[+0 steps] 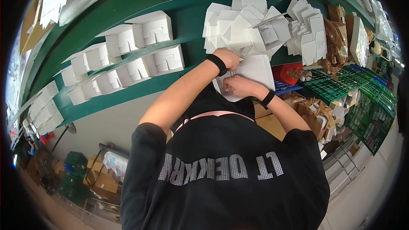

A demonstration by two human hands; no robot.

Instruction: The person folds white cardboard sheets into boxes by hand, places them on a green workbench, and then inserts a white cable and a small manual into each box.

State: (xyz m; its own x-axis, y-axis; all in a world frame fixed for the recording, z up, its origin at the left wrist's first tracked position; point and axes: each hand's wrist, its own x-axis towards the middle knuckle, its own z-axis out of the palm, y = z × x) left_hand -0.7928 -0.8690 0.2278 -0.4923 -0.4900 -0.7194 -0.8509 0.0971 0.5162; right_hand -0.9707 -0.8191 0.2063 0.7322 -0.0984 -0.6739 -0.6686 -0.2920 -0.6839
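A white cardboard box point(260, 71), partly folded, is at the near edge of the green bench in front of my body. My left hand point(226, 58) is closed on its upper left side, with the fingertips mostly hidden. My right hand point(243, 86) reaches over the near side, its fingers curled against the inner cardboard. Just beyond my hands lies a loose heap of flat white box blanks point(238, 23). A stack of more white blanks point(309, 34) stands to the right of it.
Two rows of open white boxes point(138, 69) line the bench on the left. Brown paper point(336, 42) lies at the right end, near a red bin point(287, 73) and green plastic crates point(370, 115). An opened carton point(315, 113) with paper scraps stands below, to my right.
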